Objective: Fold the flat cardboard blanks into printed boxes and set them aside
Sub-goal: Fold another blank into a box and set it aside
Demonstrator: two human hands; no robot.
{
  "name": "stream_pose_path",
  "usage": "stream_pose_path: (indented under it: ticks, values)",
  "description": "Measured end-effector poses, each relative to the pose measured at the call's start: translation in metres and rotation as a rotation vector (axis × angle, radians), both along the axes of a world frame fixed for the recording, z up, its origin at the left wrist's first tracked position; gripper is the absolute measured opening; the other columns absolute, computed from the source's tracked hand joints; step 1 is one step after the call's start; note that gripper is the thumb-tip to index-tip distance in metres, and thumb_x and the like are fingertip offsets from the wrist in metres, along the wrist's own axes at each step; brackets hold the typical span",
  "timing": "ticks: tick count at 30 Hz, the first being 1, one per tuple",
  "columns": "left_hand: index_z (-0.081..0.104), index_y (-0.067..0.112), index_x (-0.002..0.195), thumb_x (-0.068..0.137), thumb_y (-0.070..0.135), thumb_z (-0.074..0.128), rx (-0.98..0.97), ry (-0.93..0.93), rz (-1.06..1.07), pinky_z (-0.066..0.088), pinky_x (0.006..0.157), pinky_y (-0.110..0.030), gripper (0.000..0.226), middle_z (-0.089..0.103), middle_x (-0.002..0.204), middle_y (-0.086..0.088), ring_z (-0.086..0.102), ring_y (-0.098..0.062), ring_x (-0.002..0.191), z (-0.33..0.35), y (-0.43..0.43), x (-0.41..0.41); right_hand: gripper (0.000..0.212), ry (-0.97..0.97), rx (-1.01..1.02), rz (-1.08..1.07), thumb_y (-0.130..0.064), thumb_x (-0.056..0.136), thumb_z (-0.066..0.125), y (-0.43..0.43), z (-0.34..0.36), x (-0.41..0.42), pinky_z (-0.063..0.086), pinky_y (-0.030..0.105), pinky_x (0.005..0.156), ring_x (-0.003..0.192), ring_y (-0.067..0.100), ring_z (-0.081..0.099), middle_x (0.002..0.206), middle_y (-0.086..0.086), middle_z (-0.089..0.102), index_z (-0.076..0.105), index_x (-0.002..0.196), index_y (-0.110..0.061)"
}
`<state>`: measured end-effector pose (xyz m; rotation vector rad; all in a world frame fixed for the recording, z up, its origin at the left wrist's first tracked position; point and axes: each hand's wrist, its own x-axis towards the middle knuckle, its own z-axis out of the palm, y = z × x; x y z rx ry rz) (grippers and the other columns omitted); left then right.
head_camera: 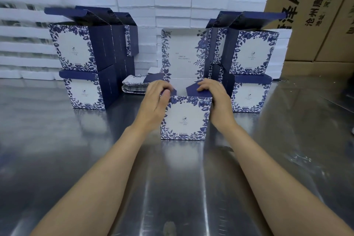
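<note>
Upper left of frame: folded boxes point(82, 67) stacked two high, lids up, on steel table point(57, 149). White foam slabs point(172, 5) stacked behind across top, brown cartons point(316, 15) upper right.

Just left of centre: pile of flat blanks point(134, 86) lay on table behind the left hand, partly hidden.

Centre: the box being folded point(184, 118) stood upright on table, printed front facing cam, lid panel point(183, 53) standing up at back, top open.

Left hand point(156, 101) was at box's top-left corner, fingers curled over the edge onto the blue side flap, thumb along the front wall; holding that corner. Right hand point(216, 97) at top-right corner, fingers curled over the right blue flap point(197, 90), pressing it inward & down into the opening. Neither hand spread wide.

Step, imo: tucking side flaps in, mid-assembly; box walls already up, lid not yet closed or locked. Left flap mostly hidden by fingers, can't tell how far it's in.

Next move prob needs both flaps pushed flush inside w/o creasing the front wall, then box lifted & placed w/ a stack.

Right of centre: more folded boxes point(251, 74) stacked two high, lids up, near the right hand but apart.
</note>
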<state>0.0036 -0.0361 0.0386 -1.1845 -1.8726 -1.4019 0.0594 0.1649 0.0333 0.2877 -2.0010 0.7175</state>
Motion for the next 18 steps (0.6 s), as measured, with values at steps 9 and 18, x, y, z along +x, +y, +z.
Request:
stream_pose_path:
  ticks: [9, 18]
  values:
    - [0.038, 0.018, 0.079, 0.1, 0.042, 0.021, -0.042, 0.036, 0.165, 0.033, 0.069, -0.027, 0.036, 0.041, 0.08, 0.015, 0.039, -0.002, 0.086, 0.0, 0.007, -0.004, 0.053, -0.114, 0.019, 0.018, 0.024, 0.063, 0.046, 0.006, 0.005, 0.0, 0.038, 0.029, 0.077, 0.094, 0.016, 0.049, 0.1, -0.012, 0.05, 0.05, 0.088, -0.022]
    - [0.044, 0.017, 0.138, 0.096, 0.042, 0.043, 0.332, -0.404, -0.085, 0.029, 0.111, -0.018, 0.049, 0.039, 0.147, 0.004, 0.035, 0.0, 0.136, 0.005, 0.005, 0.006, 0.03, -0.221, -0.774, 0.256, -0.02, 0.103, 0.04, -0.02, 0.019, 0.022, 0.042, 0.007, 0.082, 0.117, -0.008, 0.051, 0.136, -0.01, 0.054, 0.053, 0.129, -0.028]
